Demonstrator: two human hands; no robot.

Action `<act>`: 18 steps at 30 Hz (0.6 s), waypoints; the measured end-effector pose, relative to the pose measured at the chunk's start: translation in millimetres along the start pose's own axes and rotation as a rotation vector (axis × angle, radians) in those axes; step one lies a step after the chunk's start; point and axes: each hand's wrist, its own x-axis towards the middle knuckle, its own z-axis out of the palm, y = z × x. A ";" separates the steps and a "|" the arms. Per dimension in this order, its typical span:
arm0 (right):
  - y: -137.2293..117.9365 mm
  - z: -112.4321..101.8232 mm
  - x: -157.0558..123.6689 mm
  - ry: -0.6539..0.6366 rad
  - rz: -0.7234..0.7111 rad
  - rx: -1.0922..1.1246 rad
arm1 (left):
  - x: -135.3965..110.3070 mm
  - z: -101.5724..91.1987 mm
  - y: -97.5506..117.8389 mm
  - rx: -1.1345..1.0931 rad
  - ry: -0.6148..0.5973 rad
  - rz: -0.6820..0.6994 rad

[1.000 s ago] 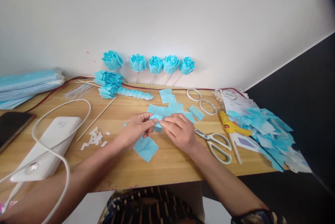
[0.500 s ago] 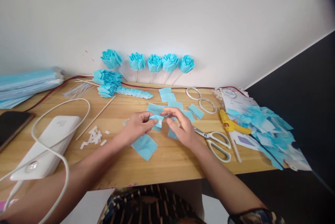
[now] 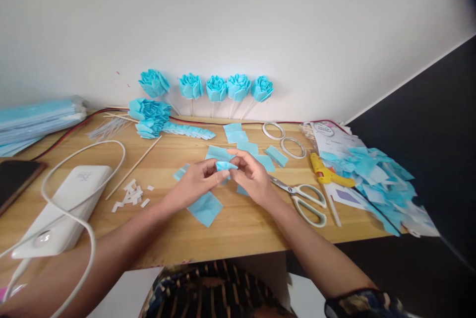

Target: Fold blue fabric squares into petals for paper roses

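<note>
Between both hands, above the middle of the table, is a small folded piece of blue fabric (image 3: 225,165). My left hand (image 3: 199,181) pinches its left end between thumb and fingers. My right hand (image 3: 253,179) grips the other end, its thumb close to the left thumb. Below the hands lies a flat blue fabric square (image 3: 206,209). More cut blue pieces (image 3: 235,133) are spread behind and beside the hands, some partly covered by them. Scissors (image 3: 303,196) with pale handles lie just right of my right hand, blades pointing toward it.
Blue fabric flowers on sticks (image 3: 216,90) lean on the wall. Two tape rolls (image 3: 274,130), a yellow glue gun (image 3: 327,173) and a heap of blue scraps (image 3: 379,179) are on the right. A white power bank (image 3: 67,209), looping cable, phone (image 3: 18,179) and white snippets (image 3: 131,194) are left.
My right hand has closed onto the right end of the blue piece, which now shows a folded, pointed shape. The whole view has shifted slightly.
</note>
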 end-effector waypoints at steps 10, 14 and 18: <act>0.2 1.6 0.7 0.054 0.023 0.094 | 1.0 2.7 1.7 -0.070 0.061 -0.037; 2.7 -1.2 1.4 0.065 0.024 0.085 | 1.4 0.6 1.4 -0.063 0.061 -0.031; 3.8 -4.3 1.5 0.044 0.009 0.088 | 1.6 0.3 1.8 -0.054 0.044 -0.037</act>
